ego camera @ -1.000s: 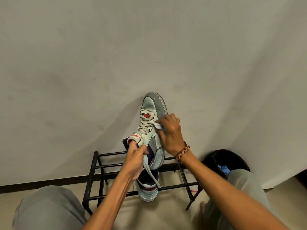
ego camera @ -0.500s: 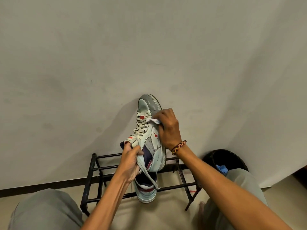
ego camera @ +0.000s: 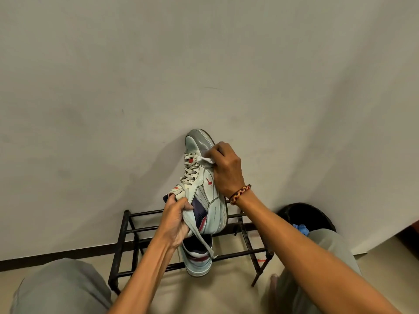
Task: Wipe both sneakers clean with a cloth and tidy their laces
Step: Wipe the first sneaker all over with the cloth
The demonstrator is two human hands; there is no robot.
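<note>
The left hand grips the sneaker at its heel collar — a stiff, light hold-point. Above it, the right hand pinches a soft, limp cloth near the toe; 1 lace dangles loose.

I see one pale sneaker held toe-up, a white cloth against its side, and the other sneaker on the rack's front edge.

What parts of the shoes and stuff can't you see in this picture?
- Second sneaker, head view: its front is hidden behind the held sneaker and the left hand.
- Cloth: mostly hidden inside the right hand.
- Black bin: partly covered by the right arm and knee; the blue thing inside is too small to identify.
</note>
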